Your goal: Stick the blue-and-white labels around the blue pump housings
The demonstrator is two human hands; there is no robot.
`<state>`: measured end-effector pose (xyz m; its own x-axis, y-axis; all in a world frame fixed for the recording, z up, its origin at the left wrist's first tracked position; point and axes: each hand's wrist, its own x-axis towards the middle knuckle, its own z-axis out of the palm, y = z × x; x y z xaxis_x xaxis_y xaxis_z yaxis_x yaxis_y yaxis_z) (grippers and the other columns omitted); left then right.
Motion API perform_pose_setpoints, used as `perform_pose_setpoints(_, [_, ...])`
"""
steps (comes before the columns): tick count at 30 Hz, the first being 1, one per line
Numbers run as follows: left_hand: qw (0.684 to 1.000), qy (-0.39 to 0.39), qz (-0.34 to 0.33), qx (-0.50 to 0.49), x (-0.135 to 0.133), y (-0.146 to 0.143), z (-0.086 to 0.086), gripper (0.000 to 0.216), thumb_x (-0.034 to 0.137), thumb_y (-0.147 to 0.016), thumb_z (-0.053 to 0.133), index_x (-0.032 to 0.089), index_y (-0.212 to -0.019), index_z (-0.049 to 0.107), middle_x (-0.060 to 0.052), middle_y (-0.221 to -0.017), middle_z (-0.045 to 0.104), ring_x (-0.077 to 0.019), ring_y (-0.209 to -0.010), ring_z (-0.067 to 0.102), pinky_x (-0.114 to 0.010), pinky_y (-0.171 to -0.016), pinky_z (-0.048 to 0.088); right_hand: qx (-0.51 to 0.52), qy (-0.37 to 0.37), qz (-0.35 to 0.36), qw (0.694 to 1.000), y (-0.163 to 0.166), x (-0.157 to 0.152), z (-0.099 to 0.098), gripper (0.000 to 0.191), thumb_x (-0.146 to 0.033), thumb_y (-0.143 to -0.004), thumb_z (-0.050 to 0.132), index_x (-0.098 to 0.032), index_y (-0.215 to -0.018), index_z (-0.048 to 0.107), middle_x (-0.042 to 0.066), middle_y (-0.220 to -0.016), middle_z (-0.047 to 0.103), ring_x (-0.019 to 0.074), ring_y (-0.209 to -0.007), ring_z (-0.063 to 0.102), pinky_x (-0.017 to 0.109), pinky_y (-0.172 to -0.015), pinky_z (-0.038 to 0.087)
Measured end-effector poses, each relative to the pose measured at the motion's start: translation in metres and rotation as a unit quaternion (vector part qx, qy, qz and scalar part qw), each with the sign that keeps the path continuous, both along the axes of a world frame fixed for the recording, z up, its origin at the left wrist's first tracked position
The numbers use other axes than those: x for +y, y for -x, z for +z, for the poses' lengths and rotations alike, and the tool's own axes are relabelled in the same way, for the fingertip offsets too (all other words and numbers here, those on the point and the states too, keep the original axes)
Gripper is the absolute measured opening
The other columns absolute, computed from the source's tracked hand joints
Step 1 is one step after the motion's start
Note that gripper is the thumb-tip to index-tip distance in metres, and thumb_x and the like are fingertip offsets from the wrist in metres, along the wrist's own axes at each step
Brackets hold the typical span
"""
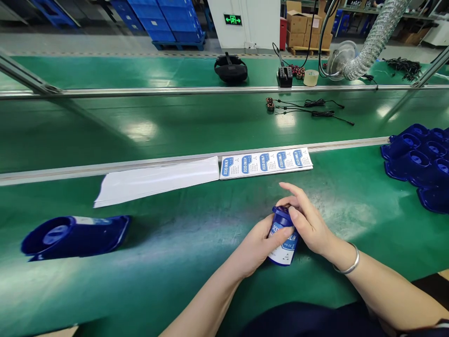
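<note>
A blue plastic housing (283,255) with a blue-and-white printed label on its side is held above the green bench, low and right of centre. My left hand (257,245) wraps it from the left, thumb across the label. At its upper end, my right hand (310,227) has the thumb and some fingers closed at the rim, while one finger stretches out free. Just beyond the hands lies a stack of label sheets (266,164) printed in blue and white. White backing paper (161,181) extends to the left of it.
Another labelled blue housing (94,236) lies at left. Several blue housings (417,161) are grouped at the right edge. Farther back are coils with black cables (315,107), a metal rail (168,92), a black headset-like object (230,69), a tape roll (310,77) and a flexible duct (373,42).
</note>
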<state>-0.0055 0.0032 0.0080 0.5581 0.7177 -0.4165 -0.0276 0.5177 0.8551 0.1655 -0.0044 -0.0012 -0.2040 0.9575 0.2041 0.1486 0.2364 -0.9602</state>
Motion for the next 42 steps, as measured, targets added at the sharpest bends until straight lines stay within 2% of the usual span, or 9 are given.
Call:
perform_pose_setpoints(4, [0.996,-0.067,0.008,0.051,0.0,-0.006,0.009,0.041,0.042,-0.078,0.079,0.016,-0.107,0.065,-0.004,-0.092,0.067,-0.0199,-0.083,0.06,-0.029,-0.068,0.046,-0.021,-0.009,-0.006,1.0,0.002,-0.001,0.0,0.049,-0.043,-0.105,0.042,-0.022,-0.148,0.036,0.008,-0.109,0.066,0.0257,-0.103,0.063,0.044,-0.092,0.052])
perform_pose_setpoints(8, [0.991,-0.09,0.021,0.102,-0.002,-0.012,0.015,0.043,0.036,-0.077,0.078,0.016,-0.112,0.062,-0.005,-0.094,0.069,-0.0222,-0.084,0.064,-0.03,-0.068,0.048,-0.03,-0.004,-0.008,1.0,0.003,-0.001,-0.001,0.049,-0.043,-0.104,0.042,-0.022,-0.148,0.037,0.009,-0.11,0.065,0.0256,-0.103,0.062,0.044,-0.093,0.05])
perform_pose_setpoints(17, [0.98,-0.115,0.048,0.153,-0.007,-0.014,0.01,0.046,0.029,-0.072,0.08,0.018,-0.112,0.061,-0.005,-0.092,0.07,-0.0225,-0.077,0.065,-0.03,-0.064,0.048,-0.049,0.002,-0.003,0.999,0.003,-0.001,-0.002,0.05,-0.046,-0.105,0.041,-0.023,-0.149,0.036,0.009,-0.113,0.064,0.0258,-0.107,0.062,0.044,-0.096,0.049])
perform_pose_setpoints(21, [0.998,-0.054,0.024,0.037,-0.001,-0.005,0.005,0.051,0.039,-0.073,0.084,0.017,-0.115,0.065,-0.006,-0.1,0.071,-0.0243,-0.09,0.064,-0.031,-0.074,0.048,-0.035,0.027,-0.001,0.999,-0.003,0.001,-0.004,0.054,-0.049,-0.104,0.045,-0.024,-0.151,0.034,0.008,-0.114,0.064,0.0256,-0.107,0.062,0.043,-0.095,0.05])
perform_pose_setpoints(24, [0.996,0.038,0.044,-0.061,0.004,0.0,0.001,0.046,0.056,-0.087,0.068,0.016,-0.109,0.071,-0.007,-0.097,0.072,-0.022,-0.091,0.062,-0.031,-0.079,0.047,0.002,0.034,-0.002,0.999,-0.009,0.004,-0.005,0.053,-0.053,-0.105,0.039,-0.026,-0.15,0.034,0.008,-0.117,0.063,0.0258,-0.109,0.062,0.043,-0.097,0.05])
perform_pose_setpoints(27, [0.988,0.098,0.081,-0.09,0.006,0.0,-0.002,0.042,0.054,-0.087,0.07,0.016,-0.102,0.074,-0.007,-0.093,0.071,-0.0182,-0.083,0.059,-0.027,-0.075,0.045,0.021,0.022,-0.011,0.999,-0.012,0.007,-0.006,0.054,-0.055,-0.105,0.038,-0.026,-0.15,0.035,0.008,-0.118,0.062,0.0262,-0.111,0.061,0.044,-0.1,0.049])
perform_pose_setpoints(31, [0.978,0.133,0.108,-0.117,0.004,-0.005,-0.006,0.04,0.05,-0.082,0.078,0.016,-0.101,0.076,-0.007,-0.091,0.071,-0.0169,-0.081,0.058,-0.026,-0.073,0.045,0.012,0.009,-0.021,1.0,-0.012,0.007,-0.007,0.053,-0.053,-0.105,0.041,-0.025,-0.15,0.034,0.008,-0.117,0.062,0.0257,-0.109,0.062,0.043,-0.098,0.049])
perform_pose_setpoints(37, [0.991,0.069,0.087,-0.078,0.002,-0.006,-0.003,0.043,0.054,-0.085,0.074,0.015,-0.104,0.074,-0.006,-0.09,0.069,-0.0176,-0.082,0.057,-0.027,-0.074,0.044,0.009,0.006,-0.043,0.999,-0.008,0.007,-0.005,0.052,-0.048,-0.105,0.042,-0.024,-0.15,0.033,0.008,-0.113,0.065,0.0242,-0.101,0.065,0.04,-0.088,0.054])
perform_pose_setpoints(42, [0.999,-0.028,0.041,-0.02,-0.001,-0.004,-0.001,0.046,0.054,-0.089,0.068,0.018,-0.117,0.068,-0.007,-0.102,0.068,-0.0228,-0.095,0.059,-0.031,-0.08,0.046,-0.007,0.005,-0.064,0.998,-0.003,0.007,-0.005,0.054,-0.045,-0.103,0.046,-0.022,-0.15,0.032,0.008,-0.109,0.068,0.0251,-0.104,0.066,0.041,-0.09,0.055])
